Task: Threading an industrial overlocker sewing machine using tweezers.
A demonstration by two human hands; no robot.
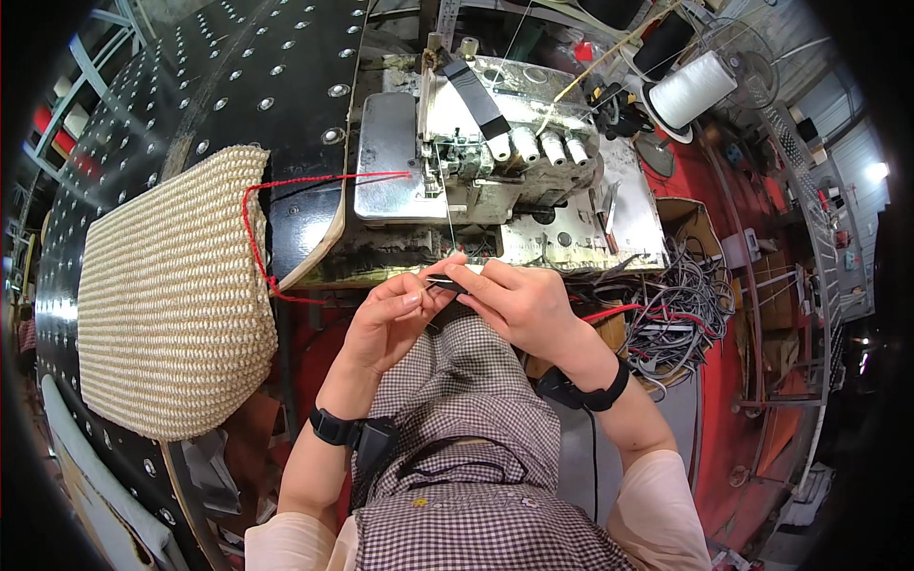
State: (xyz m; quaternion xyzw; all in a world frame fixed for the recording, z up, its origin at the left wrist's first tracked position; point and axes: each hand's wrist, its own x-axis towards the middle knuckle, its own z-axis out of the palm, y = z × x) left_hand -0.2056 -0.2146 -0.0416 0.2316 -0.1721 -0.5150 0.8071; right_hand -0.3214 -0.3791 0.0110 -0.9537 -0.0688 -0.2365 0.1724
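Both hands meet over my lap, just in front of the overlock sewing machine (509, 105). My left hand (388, 319) is closed, thumb and fingertips pinched together; what lies between them is too small to make out. Closed fingers of my right hand (522, 303) pinch a small, slim dark thing with a pale edge (444, 282), whose kind I cannot tell. From the machine's needle area a thin white thread (451, 221) runs down to my fingertips. Left of the hands, a red cord (249, 214) stretches from the metal plate (386, 143) across a beige woven stack (176, 305).
The black table (224, 90) is studded with metal balls. White thread cone (693, 90) stands behind the machine at right. Below it, a box (687, 211) overflows with tangled grey cords (678, 319). Tweezers-like metal tool (609, 214) lies on the machine's right plate.
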